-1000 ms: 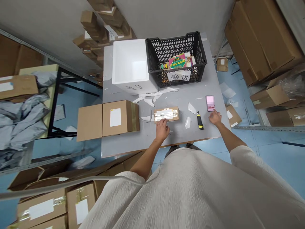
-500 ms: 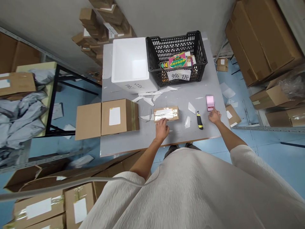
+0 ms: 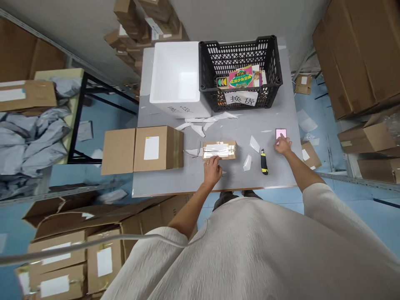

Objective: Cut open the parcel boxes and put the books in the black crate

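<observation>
Through the head camera, my left hand (image 3: 212, 171) sat curled against the near edge of a taped cardboard parcel (image 3: 219, 150) on the bench (image 3: 162, 183), though I couldn't tell if it gripped. My open right hand (image 3: 283, 145) touched a pink-screened phone (image 3: 281, 133), just beside a yellow-and-black utility knife (image 3: 264, 161).

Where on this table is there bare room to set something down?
Bare grey tabletop runs along the front edge, below the cardboard box. Another patch lies between the black crate and the phone. It's crowded around the left hand, taped parcel, and paper scraps.
</observation>
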Action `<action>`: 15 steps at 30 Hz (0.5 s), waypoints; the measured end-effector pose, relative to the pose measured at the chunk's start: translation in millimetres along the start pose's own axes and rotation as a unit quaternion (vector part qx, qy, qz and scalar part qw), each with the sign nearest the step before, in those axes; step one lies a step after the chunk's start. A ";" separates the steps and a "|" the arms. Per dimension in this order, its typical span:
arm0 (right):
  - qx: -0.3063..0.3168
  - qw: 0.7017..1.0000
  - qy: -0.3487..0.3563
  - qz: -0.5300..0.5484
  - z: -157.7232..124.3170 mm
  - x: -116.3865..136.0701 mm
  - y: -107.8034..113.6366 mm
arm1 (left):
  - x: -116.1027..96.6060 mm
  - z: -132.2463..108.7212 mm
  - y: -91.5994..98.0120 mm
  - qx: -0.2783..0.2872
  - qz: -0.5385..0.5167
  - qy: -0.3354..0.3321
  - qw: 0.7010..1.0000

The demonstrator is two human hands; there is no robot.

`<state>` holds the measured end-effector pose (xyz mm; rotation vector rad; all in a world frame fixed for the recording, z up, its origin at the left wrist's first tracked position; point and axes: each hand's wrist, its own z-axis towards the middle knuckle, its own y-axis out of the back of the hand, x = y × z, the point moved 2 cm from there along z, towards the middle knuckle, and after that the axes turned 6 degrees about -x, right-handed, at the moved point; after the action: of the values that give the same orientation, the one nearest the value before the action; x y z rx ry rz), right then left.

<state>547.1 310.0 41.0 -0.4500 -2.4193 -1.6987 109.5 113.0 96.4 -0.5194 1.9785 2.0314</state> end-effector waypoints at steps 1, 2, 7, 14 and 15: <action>0.000 1.000 0.001 -0.002 5.7 0.4 0.4 | 0.2 -0.4 -0.1 -0.001 0.001 0.000 1.000; 0.000 1.000 0.003 -0.002 10.8 0.7 0.5 | 0.3 -0.9 -0.1 -0.003 0.002 0.000 1.000; 0.001 1.000 0.005 0.006 27.8 -0.1 -2.5 | 1.0 -2.4 0.9 0.002 0.002 -0.004 1.000; -0.009 1.000 0.001 0.028 31.4 -4.8 -8.1 | 1.7 -2.5 1.6 0.001 -0.003 -0.001 1.000; -0.016 0.999 0.002 0.033 29.9 -6.1 -7.4 | 1.9 -2.4 1.5 0.000 -0.003 -0.001 1.000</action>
<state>551.9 334.8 22.2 -0.5244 -2.3497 -1.7116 107.3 110.4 97.0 -0.5218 1.9740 2.0266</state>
